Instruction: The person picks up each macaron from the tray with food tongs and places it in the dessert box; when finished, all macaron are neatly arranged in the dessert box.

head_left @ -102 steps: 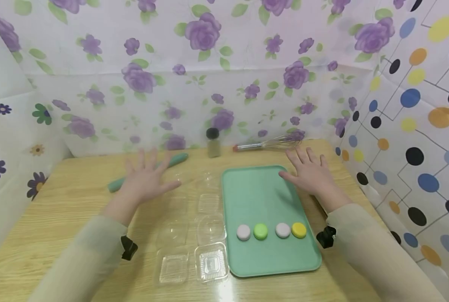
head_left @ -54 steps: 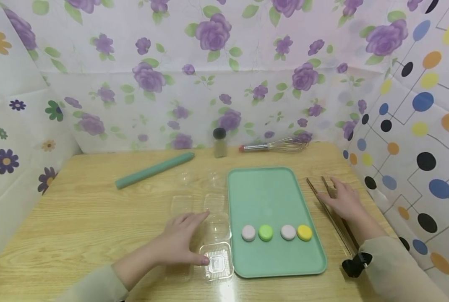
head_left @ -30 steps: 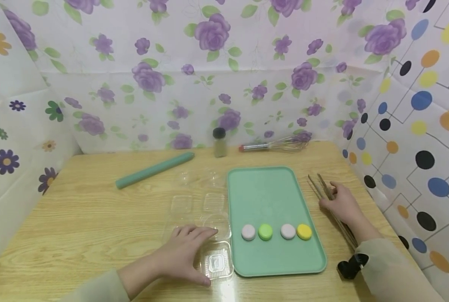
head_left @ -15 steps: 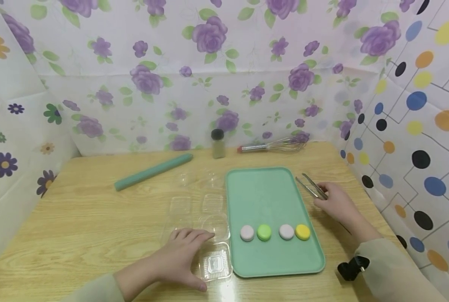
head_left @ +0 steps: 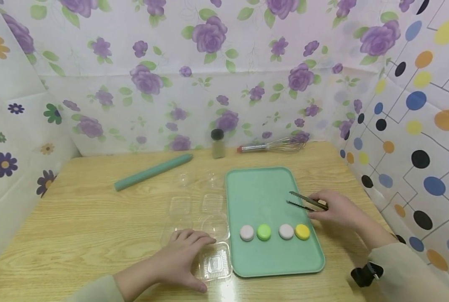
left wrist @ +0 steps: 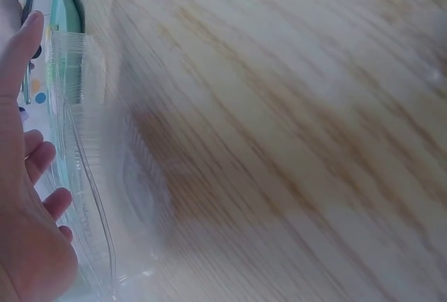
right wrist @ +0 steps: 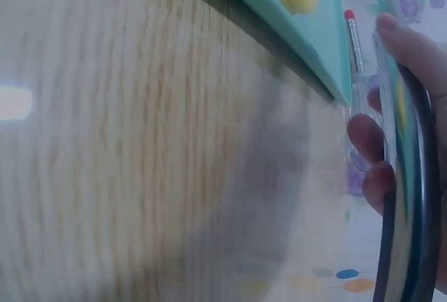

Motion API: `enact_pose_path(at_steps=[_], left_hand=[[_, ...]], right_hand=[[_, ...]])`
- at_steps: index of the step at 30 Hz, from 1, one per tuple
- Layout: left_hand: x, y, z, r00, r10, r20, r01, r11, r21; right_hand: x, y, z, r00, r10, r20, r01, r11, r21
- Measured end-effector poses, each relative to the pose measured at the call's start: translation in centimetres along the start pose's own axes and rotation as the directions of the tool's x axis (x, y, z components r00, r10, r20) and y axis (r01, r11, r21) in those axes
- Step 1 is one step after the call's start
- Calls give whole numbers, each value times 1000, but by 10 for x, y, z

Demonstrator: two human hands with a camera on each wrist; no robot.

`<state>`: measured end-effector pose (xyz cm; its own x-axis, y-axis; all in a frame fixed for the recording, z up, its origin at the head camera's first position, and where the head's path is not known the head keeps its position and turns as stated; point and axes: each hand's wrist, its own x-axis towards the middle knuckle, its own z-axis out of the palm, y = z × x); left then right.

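My right hand (head_left: 335, 212) grips a pair of metal tongs (head_left: 308, 201), whose parted serrated tips reach over the right edge of the green tray (head_left: 264, 188). In the right wrist view the shiny tong arms (right wrist: 412, 197) run along my fingers. Toward the tray's near half lie a green macaron (head_left: 264, 232), a yellow macaron (head_left: 302, 232) and two pale ones, the left pale macaron (head_left: 246, 233) and the right pale macaron (head_left: 286, 231). My left hand (head_left: 181, 260) is spread beside a clear plastic box (head_left: 215, 261), fingers relaxed over the box edges. The left wrist view shows the clear box (left wrist: 91, 176) next to that hand.
Several more clear plastic boxes and lids, one clear box (head_left: 212, 204) among them, line the tray's left side. Behind them lie a green rolling pin (head_left: 153, 172), a small black-capped bottle (head_left: 218, 144) and a whisk (head_left: 271, 145). Patterned sheets enclose the wooden table (head_left: 77, 218).
Both hands came down from being spread over the table. The right hand picked up the tongs and swung them left over the tray; the left settled beside the near boxes.
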<state>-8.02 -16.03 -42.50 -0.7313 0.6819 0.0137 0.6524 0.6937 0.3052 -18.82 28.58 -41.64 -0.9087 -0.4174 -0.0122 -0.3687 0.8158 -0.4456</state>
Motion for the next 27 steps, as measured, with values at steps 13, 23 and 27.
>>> enact_pose_path(at_steps=[13, 23, 27], left_hand=[[2, -2, 2, 999, 46, -26, -44, 996, 77], [1, 0, -3, 998, 56, -24, -54, 996, 69], [1, 1, -5, 999, 45, -4, -45, 997, 58]], right_hand=[[-20, 1, -13, 974, -51, 219, 65, 996, -60], [-27, 1, -14, 959, -43, 282, 69, 994, -83], [-28, 0, -15, 953, -51, 298, 78, 994, -78]])
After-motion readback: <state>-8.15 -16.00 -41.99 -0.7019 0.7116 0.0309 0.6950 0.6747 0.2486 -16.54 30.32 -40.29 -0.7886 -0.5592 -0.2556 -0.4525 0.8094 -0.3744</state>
